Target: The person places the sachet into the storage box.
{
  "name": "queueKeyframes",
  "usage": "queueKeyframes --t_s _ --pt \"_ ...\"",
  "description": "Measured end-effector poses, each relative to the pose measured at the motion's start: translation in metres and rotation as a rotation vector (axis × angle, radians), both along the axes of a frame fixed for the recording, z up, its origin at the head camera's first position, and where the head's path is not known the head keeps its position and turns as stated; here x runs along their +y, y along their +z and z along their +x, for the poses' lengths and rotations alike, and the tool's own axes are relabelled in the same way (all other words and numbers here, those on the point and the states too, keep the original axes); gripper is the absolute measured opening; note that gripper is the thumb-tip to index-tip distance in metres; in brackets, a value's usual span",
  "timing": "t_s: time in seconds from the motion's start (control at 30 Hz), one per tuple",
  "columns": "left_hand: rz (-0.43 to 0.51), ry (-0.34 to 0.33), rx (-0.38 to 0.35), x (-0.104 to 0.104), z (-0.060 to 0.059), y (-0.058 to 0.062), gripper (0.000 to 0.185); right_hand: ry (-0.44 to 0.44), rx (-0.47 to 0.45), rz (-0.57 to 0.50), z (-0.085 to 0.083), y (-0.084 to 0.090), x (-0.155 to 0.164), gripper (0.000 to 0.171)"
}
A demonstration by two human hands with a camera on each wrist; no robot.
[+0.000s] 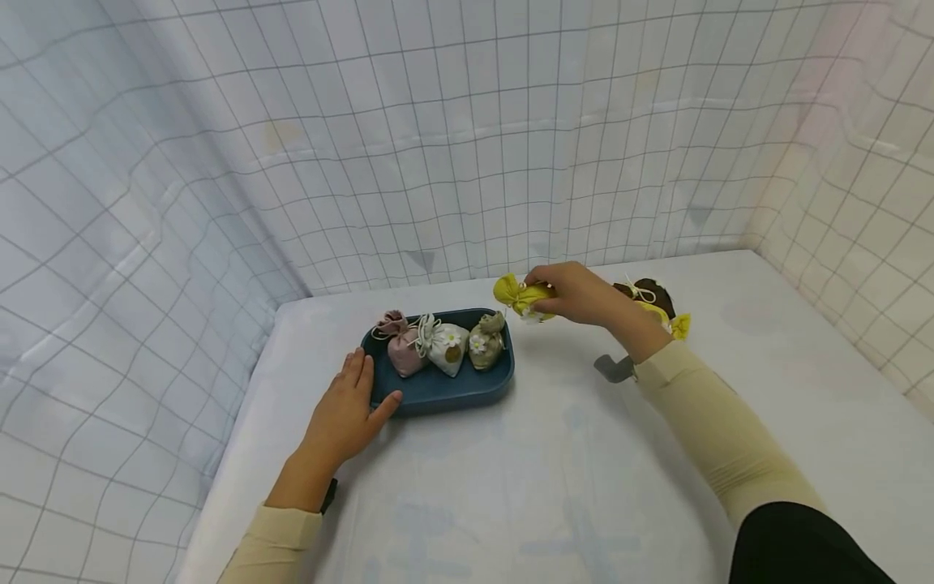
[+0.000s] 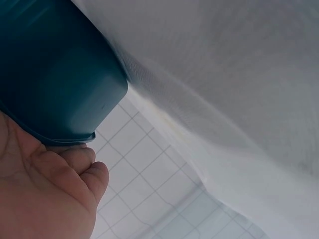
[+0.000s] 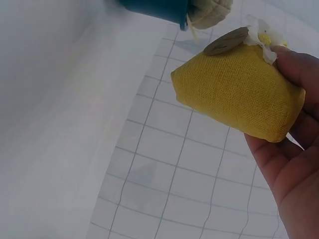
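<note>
My right hand [image 1: 576,296] pinches a yellow cloth sachet [image 1: 521,297] just above the table, right of the blue tray. In the right wrist view the yellow sachet [image 3: 239,92] shows a round tag and a white flower, with fingers and thumb at its sides. My left hand [image 1: 346,410] rests with straight fingers on the left end of the blue tray [image 1: 438,399]; the left wrist view has its fingers at the tray's rim [image 2: 70,141]. Inside the tray lie a pink sachet [image 1: 405,354], a white sachet [image 1: 447,345] and an olive-beige sachet [image 1: 485,345].
Partly hidden behind my right forearm are a dark brown sachet [image 1: 655,298] and another yellow sachet [image 1: 680,326]. A grey object [image 1: 613,369] sticks out beside the right sleeve. Checked white curtains [image 1: 452,162] stand around the back and sides of the white table [image 1: 481,503].
</note>
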State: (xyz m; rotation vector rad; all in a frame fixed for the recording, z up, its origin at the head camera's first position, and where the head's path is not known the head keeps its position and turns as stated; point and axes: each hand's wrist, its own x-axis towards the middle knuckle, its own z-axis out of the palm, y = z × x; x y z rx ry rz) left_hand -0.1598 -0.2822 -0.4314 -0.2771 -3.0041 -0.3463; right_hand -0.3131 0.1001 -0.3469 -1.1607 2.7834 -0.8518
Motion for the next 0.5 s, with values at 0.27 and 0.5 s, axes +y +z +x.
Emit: queueKeyframes --t_s 0.27,0.5 --pt "-0.004 0.014 -0.004 -0.006 0.005 0.003 0.09 0.101 -0.02 -0.03 -0.003 0.009 -0.04 0.034" --pt "0.001 0.01 -0.011 -0.003 0.003 0.003 0.091 0.17 -0.001 -0.017 -0.006 0.019 -0.062 0.035"
